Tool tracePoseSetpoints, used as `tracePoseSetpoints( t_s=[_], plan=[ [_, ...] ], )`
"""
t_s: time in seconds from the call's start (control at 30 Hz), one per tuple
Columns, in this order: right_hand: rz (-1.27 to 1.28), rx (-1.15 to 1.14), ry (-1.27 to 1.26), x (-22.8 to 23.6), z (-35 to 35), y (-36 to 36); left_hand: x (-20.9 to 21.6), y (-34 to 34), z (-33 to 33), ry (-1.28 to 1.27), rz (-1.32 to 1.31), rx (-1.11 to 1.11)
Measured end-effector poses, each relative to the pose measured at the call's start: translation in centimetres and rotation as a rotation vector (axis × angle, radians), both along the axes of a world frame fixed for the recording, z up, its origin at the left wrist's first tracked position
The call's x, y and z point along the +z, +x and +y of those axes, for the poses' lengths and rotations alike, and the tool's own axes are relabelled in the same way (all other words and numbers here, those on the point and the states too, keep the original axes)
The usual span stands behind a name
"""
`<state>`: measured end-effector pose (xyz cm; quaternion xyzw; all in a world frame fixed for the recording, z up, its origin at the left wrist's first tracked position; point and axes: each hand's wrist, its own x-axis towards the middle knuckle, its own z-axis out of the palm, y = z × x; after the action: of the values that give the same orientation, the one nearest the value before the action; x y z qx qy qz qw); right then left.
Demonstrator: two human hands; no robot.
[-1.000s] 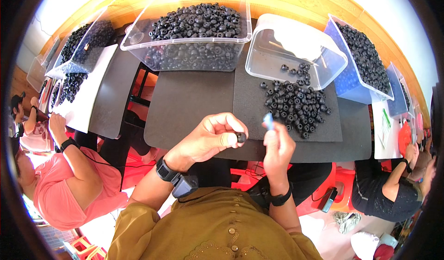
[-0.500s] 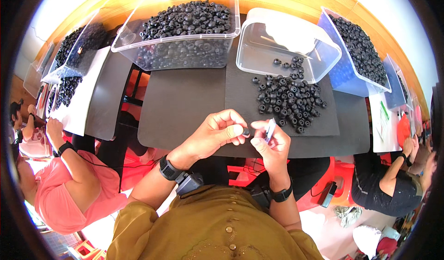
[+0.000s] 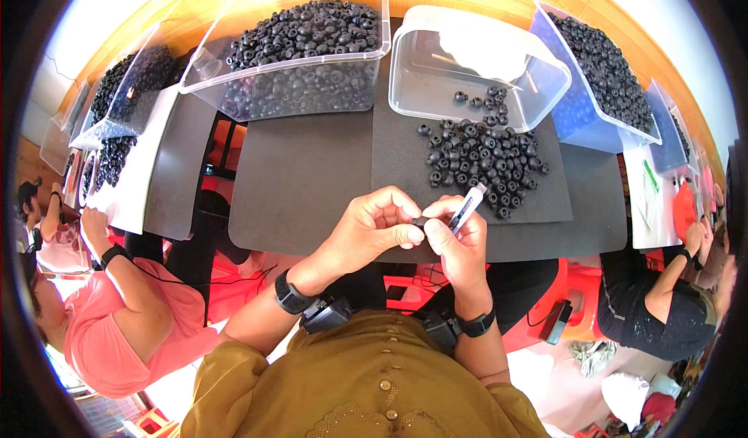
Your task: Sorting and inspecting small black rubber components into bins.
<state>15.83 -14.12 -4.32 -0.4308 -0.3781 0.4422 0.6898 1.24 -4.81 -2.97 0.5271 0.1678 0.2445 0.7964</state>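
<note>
My left hand [image 3: 372, 226] pinches a small black bead-like part [image 3: 420, 222] between thumb and fingertips. My right hand [image 3: 461, 253] is closed around a slim white-and-grey pen-like tool [image 3: 471, 203], its visible end slanting up and to the right. The right fingertips meet the black part from the other side; the tool's lower end is hidden by the fingers. Just beyond my hands, a heap of round black parts with holes [image 3: 485, 158] lies on a dark mat [image 3: 545, 204].
A clear bin [image 3: 288, 91] full of black parts stands far left on the dark table [image 3: 296, 181]. A tipped clear bin [image 3: 417, 72] opens toward the heap. Another filled bin [image 3: 600, 130] stands right. Co-workers sit on both sides, one in a pink shirt [image 3: 125, 313].
My hands have come together, so the right fingers now meet the black part. The tool has swung from nearly upright to a slant and shows more of its length. The view has shifted slightly.
</note>
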Motion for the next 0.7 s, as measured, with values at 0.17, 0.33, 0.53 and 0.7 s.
tracePoseSetpoints(
  t_s=[0.17, 0.33, 0.53, 0.7],
  plan=[
    [-0.037, -0.001, -0.021, -0.1, 0.2, 0.0, -0.6, -0.1, 0.1, 0.018, -0.006, -0.032],
    [0.037, -0.096, -0.062, 0.2, 0.6, -0.5, 0.4, -0.3, 0.4, -0.191, -0.028, -0.102],
    [0.037, -0.071, 0.084, -0.6, 0.0, -0.3, 0.4, -0.6, 0.9, -0.393, -0.143, -0.155],
    [-0.033, -0.019, 0.056, -0.1, 0.1, -0.4, 0.2, -0.5, 0.6, -0.403, -0.146, -0.15]
  ],
)
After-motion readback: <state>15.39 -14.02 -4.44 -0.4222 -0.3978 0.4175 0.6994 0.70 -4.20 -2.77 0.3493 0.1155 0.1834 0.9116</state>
